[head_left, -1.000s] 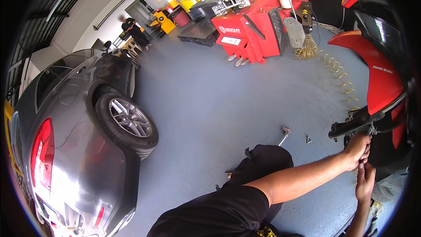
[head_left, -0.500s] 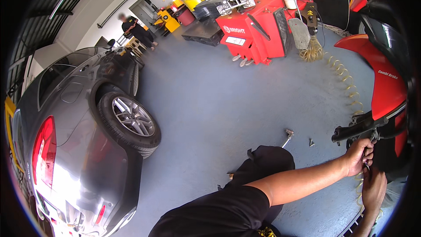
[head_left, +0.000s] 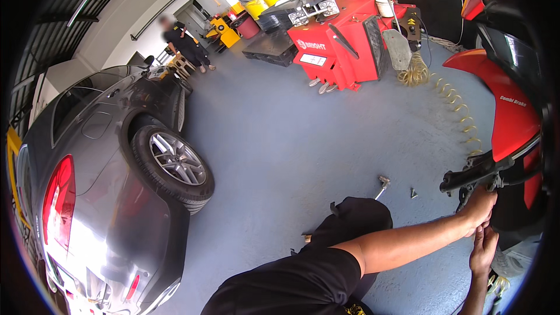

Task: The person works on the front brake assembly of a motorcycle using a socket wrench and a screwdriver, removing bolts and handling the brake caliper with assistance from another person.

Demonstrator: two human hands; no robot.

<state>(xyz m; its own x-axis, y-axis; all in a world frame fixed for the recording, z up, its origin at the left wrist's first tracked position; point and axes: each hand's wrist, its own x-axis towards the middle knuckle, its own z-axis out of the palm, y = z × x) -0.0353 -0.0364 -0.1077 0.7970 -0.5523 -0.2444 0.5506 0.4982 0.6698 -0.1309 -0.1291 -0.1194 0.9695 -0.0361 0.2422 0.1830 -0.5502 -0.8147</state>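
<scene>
On the right, a red motorcycle (head_left: 513, 105) shows dark fork tubes (head_left: 466, 178) low at its front. My left hand (head_left: 478, 213), at the end of my outstretched forearm, is closed just under the fork by a metal bracket. My right hand (head_left: 484, 248) reaches up from below, its fingers pressed together against the underside of my left hand. What both hold is hidden by the fingers. A ratchet-like metal tool (head_left: 382, 185) and a small metal piece (head_left: 413, 192) lie on the floor (head_left: 291, 140) left of the fork, beside my dark-clothed knee.
A grey car (head_left: 99, 198) fills the left. A red tire machine (head_left: 338, 46) carries yellow buckets and has a coiled hose (head_left: 449, 93) beside it. A person (head_left: 184, 46) stands at the back near a yellow machine (head_left: 223, 30) and a dark platform (head_left: 268, 52).
Both hands shifted slightly right, then back left and remain together under the fork. The person at the back has moved a little to the right.
</scene>
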